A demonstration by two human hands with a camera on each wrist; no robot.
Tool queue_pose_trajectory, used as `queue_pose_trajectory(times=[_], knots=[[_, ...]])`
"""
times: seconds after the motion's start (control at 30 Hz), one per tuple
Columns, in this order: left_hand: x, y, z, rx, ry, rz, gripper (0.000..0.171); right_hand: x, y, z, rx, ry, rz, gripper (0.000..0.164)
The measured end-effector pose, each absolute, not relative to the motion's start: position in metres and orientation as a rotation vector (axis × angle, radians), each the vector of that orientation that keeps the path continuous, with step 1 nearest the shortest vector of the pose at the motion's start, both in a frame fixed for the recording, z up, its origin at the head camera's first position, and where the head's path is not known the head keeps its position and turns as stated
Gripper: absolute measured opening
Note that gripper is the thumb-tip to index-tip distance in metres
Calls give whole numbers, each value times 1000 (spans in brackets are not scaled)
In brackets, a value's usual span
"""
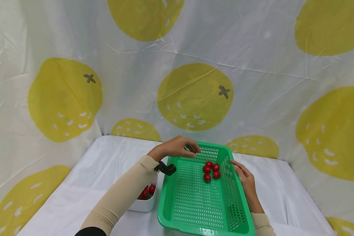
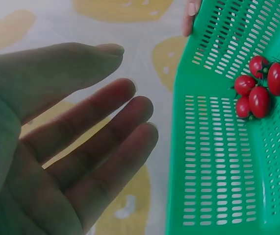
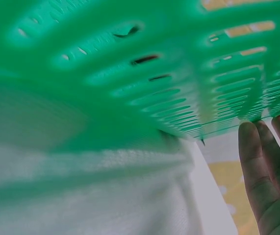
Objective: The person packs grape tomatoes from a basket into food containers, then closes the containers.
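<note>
A green slotted plastic basket [image 1: 199, 196] stands on the white cloth, with several small red cherry tomatoes [image 1: 207, 169] grouped toward its far right part. My left hand [image 1: 180, 146] hovers over the basket's far left corner in the head view. Its fingers [image 2: 115, 132] are spread loosely in the left wrist view, and nothing lies between them. Along the basket's right side is my right hand [image 1: 244, 177], touching the rim and outer wall. The right wrist view shows its straight fingertips [image 3: 247, 129] against the slotted wall.
Left of the basket sits a white container [image 1: 144, 205] with more red tomatoes [image 1: 148, 190], partly hidden by my left forearm. A white cloth [image 1: 106, 164] covers the table. Behind it hangs a white curtain [image 1: 129, 82] printed with yellow fruit.
</note>
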State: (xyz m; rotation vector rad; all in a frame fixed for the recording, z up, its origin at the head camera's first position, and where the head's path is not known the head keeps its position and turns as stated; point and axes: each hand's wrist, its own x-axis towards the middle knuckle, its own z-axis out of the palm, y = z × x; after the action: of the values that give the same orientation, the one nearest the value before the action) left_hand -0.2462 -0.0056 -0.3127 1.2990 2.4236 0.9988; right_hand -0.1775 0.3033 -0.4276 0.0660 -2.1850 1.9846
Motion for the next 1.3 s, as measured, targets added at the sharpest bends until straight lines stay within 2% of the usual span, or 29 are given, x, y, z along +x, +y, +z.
queue_pose_trajectory(times=[0.67,1.07,1.3], knots=[[-271,73,-363,1158,2285,1105,19,-176,308,-433,55,-2190,1928,42],[-273,72,-387,971,2316,1137,20,-176,300,-434,87,-2131,2010,41],[-267,80,-391,1020,2321,1062,20,-172,310,-431,88,-2173,1946,40]])
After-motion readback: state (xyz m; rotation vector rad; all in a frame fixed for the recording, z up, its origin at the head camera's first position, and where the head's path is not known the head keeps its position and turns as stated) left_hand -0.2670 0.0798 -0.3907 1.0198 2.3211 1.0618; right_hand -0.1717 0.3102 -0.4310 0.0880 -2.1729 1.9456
